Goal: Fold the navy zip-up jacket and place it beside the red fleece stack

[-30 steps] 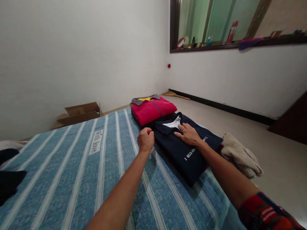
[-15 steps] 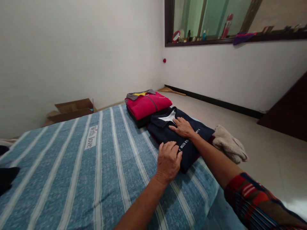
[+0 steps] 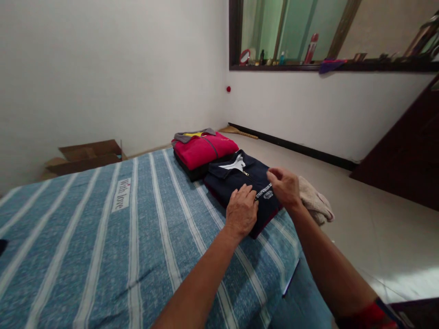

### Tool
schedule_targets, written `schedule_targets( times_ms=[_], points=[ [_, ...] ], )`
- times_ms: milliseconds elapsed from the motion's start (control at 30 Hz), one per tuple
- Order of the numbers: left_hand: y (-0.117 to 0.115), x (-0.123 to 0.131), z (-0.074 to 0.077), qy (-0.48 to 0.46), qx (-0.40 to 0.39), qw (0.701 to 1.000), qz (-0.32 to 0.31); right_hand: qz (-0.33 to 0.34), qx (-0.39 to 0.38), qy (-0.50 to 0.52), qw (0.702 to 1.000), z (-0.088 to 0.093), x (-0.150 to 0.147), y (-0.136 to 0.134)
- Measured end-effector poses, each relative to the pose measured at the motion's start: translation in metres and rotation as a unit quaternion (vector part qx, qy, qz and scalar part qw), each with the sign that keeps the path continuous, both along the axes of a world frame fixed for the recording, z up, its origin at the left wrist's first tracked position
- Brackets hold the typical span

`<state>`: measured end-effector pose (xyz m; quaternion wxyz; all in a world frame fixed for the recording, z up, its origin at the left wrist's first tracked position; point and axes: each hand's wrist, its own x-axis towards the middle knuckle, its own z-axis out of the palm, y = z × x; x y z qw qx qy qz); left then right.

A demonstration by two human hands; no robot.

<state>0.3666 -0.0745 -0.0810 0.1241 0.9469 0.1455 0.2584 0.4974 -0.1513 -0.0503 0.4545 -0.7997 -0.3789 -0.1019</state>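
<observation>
Far to the left of the folded navy-blue polo shirt with white lettering (image 3: 236,179), against the wall: a flattened brown cardboard box (image 3: 85,153). Under the shirt and stretching away to its left: the blue mattress with white stripes (image 3: 103,237). Just behind the shirt, touching its collar end: a folded crimson fleece jacket with a grey collar (image 3: 204,148), stacked on something dark. On the shirt's near left corner: the left hand (image 3: 241,214), flat, palm down, fingers spread, gripping nothing. At the shirt's right edge, beside the lettering: the right hand (image 3: 284,187), fingers curled; impossible to tell whether pinching cloth or merely touching it. Just right of the shirt: a crumpled beige towel (image 3: 313,201).

Probably squaring up the fold. Press evenly with the flat palm to stop the layers underneath sliding. Draw the right edge taut and straight rather than lifting it, to avoid opening the fold. Smooth from collar toward hem, pushing creases outward. Avoid nudging the shirt against the fleece.
</observation>
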Motion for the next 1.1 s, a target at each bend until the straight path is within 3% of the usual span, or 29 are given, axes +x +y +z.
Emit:
schedule_targets(
  times_ms=[100,167,267,367,533,733,1100],
  points=[
    [0.002,0.016,-0.002,0.030,0.005,0.999,-0.032,-0.032,0.032,0.072,0.996,-0.031,-0.032,-0.044],
    [0.003,0.024,-0.004,0.046,0.010,0.998,-0.043,-0.042,0.082,0.201,0.975,-0.054,-0.050,-0.062],
    [0.003,0.030,-0.008,0.067,0.011,0.997,-0.043,-0.041,0.108,0.323,0.939,-0.074,-0.065,-0.069],
    [0.003,0.030,-0.011,0.081,0.007,0.996,-0.044,-0.035,0.106,0.354,0.929,-0.077,-0.067,-0.065],
    [0.003,0.030,-0.014,0.081,-0.007,0.996,-0.040,-0.058,0.062,0.241,0.967,-0.081,-0.065,-0.058],
    [0.003,0.032,-0.012,0.084,-0.019,0.996,-0.039,-0.093,0.006,0.094,0.991,-0.084,-0.070,-0.054],
    [0.001,0.033,-0.013,0.062,-0.031,0.997,-0.037,-0.120,-0.114,-0.087,0.982,-0.080,-0.071,-0.051]
  ],
)
